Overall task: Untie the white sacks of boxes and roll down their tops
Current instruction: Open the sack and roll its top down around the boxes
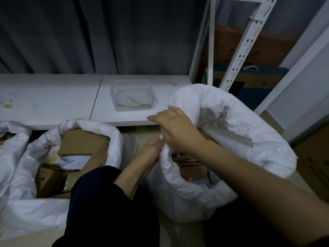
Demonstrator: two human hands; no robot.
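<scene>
Both my hands, left (151,148) and right (175,128), apparently gripped the right sack's rolled rim (178,150) below the white table (53,97) and grey curtain (89,32).

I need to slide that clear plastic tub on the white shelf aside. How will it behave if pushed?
The clear plastic tub holds only a few thin coloured ties, so it is probably very light and should slide easily on the smooth white shelf. Its thin walls may flex. Low and wide, it seems unlikely to tip.
</scene>
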